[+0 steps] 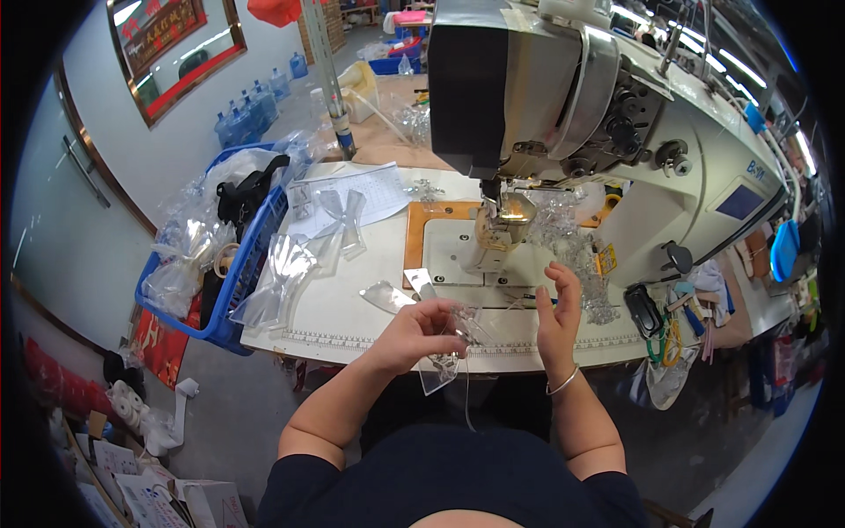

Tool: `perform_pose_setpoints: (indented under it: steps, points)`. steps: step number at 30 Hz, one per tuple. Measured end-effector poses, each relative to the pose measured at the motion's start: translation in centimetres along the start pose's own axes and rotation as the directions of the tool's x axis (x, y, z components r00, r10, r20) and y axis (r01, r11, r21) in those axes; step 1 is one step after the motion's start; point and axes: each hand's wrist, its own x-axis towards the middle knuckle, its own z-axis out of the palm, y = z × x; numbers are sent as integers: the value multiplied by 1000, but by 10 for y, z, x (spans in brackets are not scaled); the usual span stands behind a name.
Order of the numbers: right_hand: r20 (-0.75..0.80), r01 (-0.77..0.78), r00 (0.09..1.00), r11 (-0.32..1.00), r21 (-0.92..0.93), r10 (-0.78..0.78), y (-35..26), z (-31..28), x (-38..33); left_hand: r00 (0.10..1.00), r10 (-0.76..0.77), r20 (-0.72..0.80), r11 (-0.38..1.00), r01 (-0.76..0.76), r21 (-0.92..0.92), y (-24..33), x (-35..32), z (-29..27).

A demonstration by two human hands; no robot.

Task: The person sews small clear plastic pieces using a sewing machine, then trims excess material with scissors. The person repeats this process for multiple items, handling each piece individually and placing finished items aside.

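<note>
My left hand [419,334] is closed round a clear plastic piece [437,375], which hangs over the front edge of the table. Its fingertips also meet a tangle of clear, shiny material; exactly how many pieces are in the grip I cannot tell. My right hand [561,321] is held upright with its fingers apart and nothing in it. Behind both hands stands a post-bed sewing machine [607,106], its post [497,238] rising from a metal plate. Loose clear plastic pieces [387,296] lie just beyond my left hand.
A blue basket [216,326] of plastic bags stands left of the table [326,308]. Clear cut pieces [280,273] and a paper sheet [378,195] lie on the table's left. Clear scraps [598,295] pile up at right, beside hanging scissors [673,341].
</note>
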Motion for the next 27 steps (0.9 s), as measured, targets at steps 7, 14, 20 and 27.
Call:
perform_pose_setpoints:
  steps: [7, 14, 20, 27]
  points:
    - [68, -79, 995, 981, 176, 68, -7, -6, -12, 625, 737, 258, -63, -316, 947, 5, 8, 1]
    - [545, -611, 767, 648, 455, 339, -56, 19, -47, 547, 677, 493, -380, -314, 870, 11, 10, -1]
    - [497, -695, 712, 392, 603, 496, -55, 34, -58, 556, 678, 482, -386, -289, 876, -11, 11, -3]
    - [422, -749, 660, 497, 438, 622, -41, 37, -46, 552, 662, 507, -396, -316, 862, -33, 12, -3]
